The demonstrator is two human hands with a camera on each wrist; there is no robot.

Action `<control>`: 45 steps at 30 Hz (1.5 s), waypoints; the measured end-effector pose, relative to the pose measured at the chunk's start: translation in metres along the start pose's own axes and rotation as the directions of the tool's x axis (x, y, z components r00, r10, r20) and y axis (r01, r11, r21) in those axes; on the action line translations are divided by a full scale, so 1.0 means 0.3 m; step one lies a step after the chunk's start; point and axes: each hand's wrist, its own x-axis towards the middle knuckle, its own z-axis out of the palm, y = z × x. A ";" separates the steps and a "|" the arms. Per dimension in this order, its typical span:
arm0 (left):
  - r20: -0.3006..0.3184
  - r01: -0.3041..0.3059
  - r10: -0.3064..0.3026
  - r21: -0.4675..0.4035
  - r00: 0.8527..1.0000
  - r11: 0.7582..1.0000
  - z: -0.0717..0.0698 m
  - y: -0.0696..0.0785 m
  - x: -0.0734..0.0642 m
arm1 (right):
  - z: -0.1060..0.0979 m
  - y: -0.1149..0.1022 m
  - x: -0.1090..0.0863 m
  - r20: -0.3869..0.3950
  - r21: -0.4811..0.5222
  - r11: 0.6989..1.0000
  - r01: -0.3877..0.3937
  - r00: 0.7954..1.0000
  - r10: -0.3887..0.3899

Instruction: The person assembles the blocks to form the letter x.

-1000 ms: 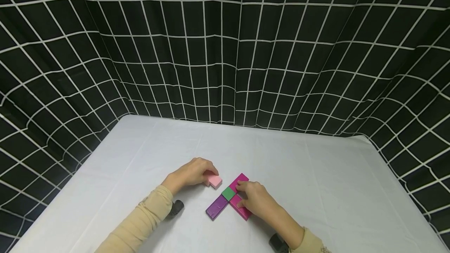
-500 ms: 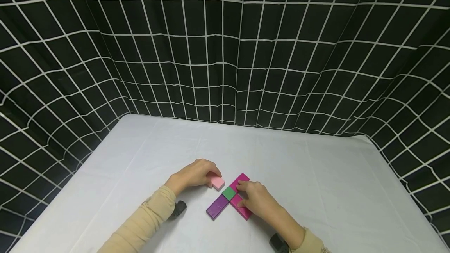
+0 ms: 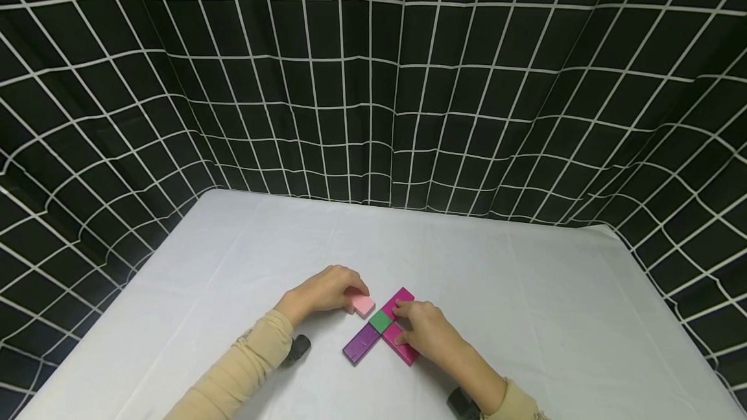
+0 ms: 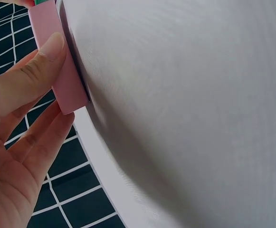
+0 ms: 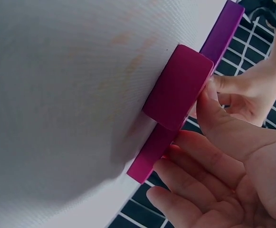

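My left hand [image 3: 328, 287] pinches a pink block [image 3: 363, 305]; in the left wrist view the thumb lies on its long face, fingers on the opposite side. A narrow gap separates the pink block from a small green block [image 3: 380, 321]. Around the green one, a purple block [image 3: 361, 343], a far magenta block [image 3: 400, 298] and a near magenta block [image 5: 179, 85] meet like arms. My right hand [image 3: 430, 330] holds both magenta blocks at their inner corner, thumb on the near one and fingers against the far one. Its outer fingers hang loosely curled in the right wrist view.
A white cloth covers the table [image 3: 502, 290]. Black curtains [image 3: 362, 96] with a white grid enclose its back and sides. Dark wrist cameras sit under the left wrist [image 3: 297, 347] and right wrist [image 3: 461, 402].
My left hand has shifted slightly right and nearer with the pink block, narrowing the gap to the green block. The right hand and the joined blocks look nearly unmoved.
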 end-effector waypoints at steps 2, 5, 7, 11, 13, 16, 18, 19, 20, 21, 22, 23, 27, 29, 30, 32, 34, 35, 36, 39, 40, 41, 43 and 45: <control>0.002 -0.002 0.002 -0.002 1.000 1.000 0.001 0.002 0.001 | 0.001 0.001 -0.001 -0.004 -0.004 1.000 0.004 1.000 -0.004; 0.005 -0.005 0.005 0.005 1.000 1.000 0.004 0.004 0.003 | 0.001 0.000 -0.001 -0.009 -0.008 1.000 0.008 1.000 -0.009; 0.006 -0.006 0.006 0.010 1.000 1.000 0.006 0.005 0.005 | 0.001 0.000 -0.001 -0.012 -0.012 1.000 0.009 1.000 -0.009; 0.008 -0.010 0.010 0.017 1.000 1.000 0.009 0.005 0.008 | 0.002 0.001 0.000 -0.016 -0.019 1.000 0.010 1.000 -0.011; 0.008 -0.011 0.011 0.019 1.000 1.000 0.010 0.005 0.010 | 0.002 0.001 0.000 -0.019 -0.021 1.000 0.015 1.000 -0.015; 0.012 -0.008 0.008 0.021 1.000 1.000 0.009 0.006 0.011 | 0.002 0.000 -0.001 -0.021 -0.021 1.000 0.020 1.000 -0.020; 0.013 -0.008 0.008 0.025 1.000 1.000 0.009 0.008 0.012 | 0.001 0.000 -0.001 -0.020 -0.023 1.000 0.020 1.000 -0.020; 0.014 -0.009 0.008 0.026 1.000 1.000 0.008 0.008 0.012 | 0.001 -0.001 0.000 -0.019 -0.024 1.000 0.018 1.000 -0.018; 0.015 -0.009 0.008 0.028 1.000 1.000 0.008 0.009 0.013 | 0.000 -0.001 0.000 -0.017 -0.024 1.000 0.015 1.000 -0.015; 0.017 -0.009 0.008 0.029 1.000 1.000 0.007 0.010 0.013 | -0.001 -0.002 0.000 -0.015 -0.026 1.000 0.012 1.000 -0.013; 0.018 -0.009 0.008 0.029 1.000 1.000 0.006 0.011 0.014 | -0.001 -0.003 0.000 -0.012 -0.027 1.000 0.009 1.000 -0.010; 0.019 -0.010 0.009 0.029 1.000 1.000 0.006 0.011 0.014 | -0.002 -0.003 0.000 -0.010 -0.026 1.000 0.006 1.000 -0.007; 0.027 -0.008 0.007 0.028 1.000 1.000 0.006 0.015 0.016 | -0.003 -0.004 0.001 0.001 -0.020 1.000 -0.003 1.000 0.003; 0.032 -0.006 0.005 0.027 0.999 1.000 0.006 0.018 0.018 | -0.003 -0.003 0.002 0.004 -0.016 1.000 -0.003 1.000 0.003; 0.036 -0.004 0.003 0.028 0.999 1.000 0.006 0.020 0.019 | -0.003 -0.003 0.003 0.006 -0.013 1.000 -0.002 1.000 0.002; 0.041 -0.003 0.002 0.034 0.999 0.999 0.006 0.023 0.020 | -0.004 -0.004 0.004 0.007 -0.008 1.000 0.002 1.000 -0.002; 0.045 -0.004 0.003 0.037 0.999 0.999 0.007 0.025 0.021 | -0.005 -0.004 0.006 0.007 -0.009 1.000 0.007 1.000 -0.007; 0.047 -0.006 0.004 0.040 0.999 0.999 0.008 0.025 0.021 | -0.006 -0.005 0.006 0.007 -0.010 1.000 0.008 1.000 -0.008; 0.048 -0.007 0.005 0.044 0.999 0.999 0.009 0.025 0.021 | -0.006 -0.005 0.006 0.008 -0.010 1.000 0.008 1.000 -0.008; 0.049 -0.017 0.014 0.050 0.999 0.999 0.011 0.025 0.021 | -0.009 -0.008 0.006 0.012 -0.020 1.000 0.008 1.000 -0.008; 0.049 -0.019 0.017 0.051 0.999 0.999 0.011 0.025 0.021 | -0.009 -0.008 0.006 0.014 -0.021 1.000 0.009 1.000 -0.008; 0.049 -0.020 0.018 0.052 0.999 0.998 0.012 0.025 0.021 | -0.010 -0.010 0.005 0.015 -0.021 1.000 0.010 1.000 -0.010; 0.048 -0.024 0.021 0.058 0.999 0.998 0.012 0.026 0.022 | -0.012 -0.012 0.004 0.017 -0.025 1.000 0.015 1.000 -0.014; 0.046 -0.021 0.018 0.063 0.999 0.998 0.012 0.026 0.022 | -0.014 -0.012 0.003 0.015 -0.029 0.999 0.022 1.000 -0.021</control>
